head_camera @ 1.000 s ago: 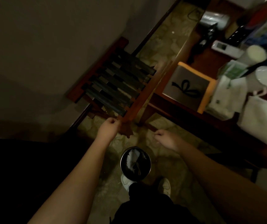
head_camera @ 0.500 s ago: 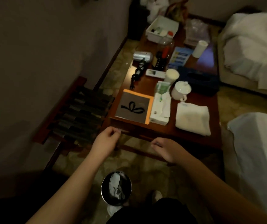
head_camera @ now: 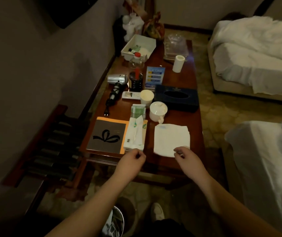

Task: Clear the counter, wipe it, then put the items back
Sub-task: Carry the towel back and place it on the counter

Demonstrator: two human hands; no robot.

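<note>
Counter (head_camera: 174, 93): dark wood table, crowded. Folded white cloth (head_camera: 171, 139) lies flat at near right end. Right hand (head_camera: 186, 155) over cloth's near edge, fingers loosely curled, thumb and forefinger close together (contact with cloth unclear in dim light). Left hand (head_camera: 133, 159) at near table edge, fingers loosely curled, holding nothing, just near of tissue pack (head_camera: 135, 134). Left of pack: bow-printed booklet (head_camera: 107, 136). Farther: lidded white cup (head_camera: 158, 109), dark tissue box (head_camera: 177, 97), hair dryer (head_camera: 117, 79), white tray (head_camera: 138, 46).
</note>
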